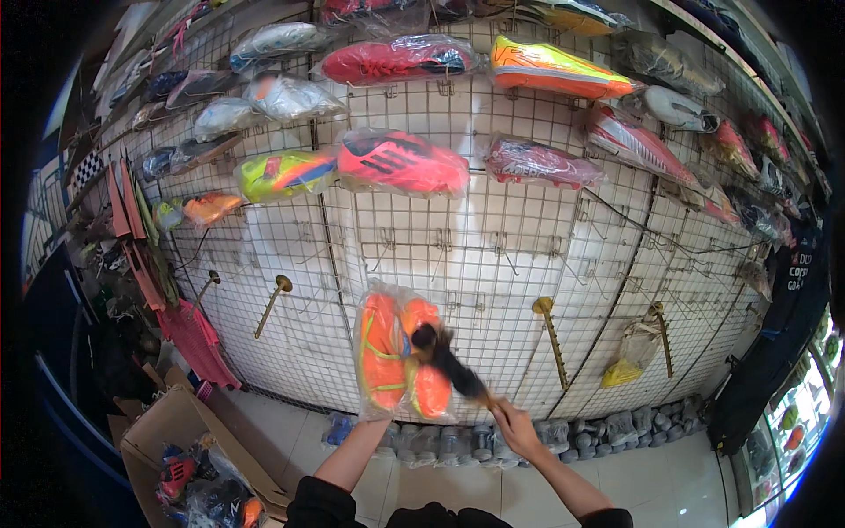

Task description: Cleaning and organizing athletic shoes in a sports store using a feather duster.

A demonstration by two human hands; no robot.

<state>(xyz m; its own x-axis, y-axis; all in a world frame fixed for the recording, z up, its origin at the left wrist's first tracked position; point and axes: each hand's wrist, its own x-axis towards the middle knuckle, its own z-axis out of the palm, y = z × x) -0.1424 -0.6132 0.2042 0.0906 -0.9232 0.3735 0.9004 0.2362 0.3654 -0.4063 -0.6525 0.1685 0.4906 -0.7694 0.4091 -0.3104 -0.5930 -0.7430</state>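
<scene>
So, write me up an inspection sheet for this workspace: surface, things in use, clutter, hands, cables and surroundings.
Surface: pale tiled floor below a wire grid wall.
Things in use: orange shoes in clear plastic; dark duster, blurred, overlapping the right-hand shoe in view; contact unclear.
Clutter: open cardboard box at lower left, holding wrapped shoes and other bits; row of wrapped items along the wall's foot.
Hands: right hand grips the duster's handle; left hand mostly hidden behind the shoes, so its grip can't be seen.
Cables: one dark cord-like line across the grid at right.
Surroundings: wrapped shoes above, including a pink shoe; pink garment hanging left, dark clothes right.
</scene>
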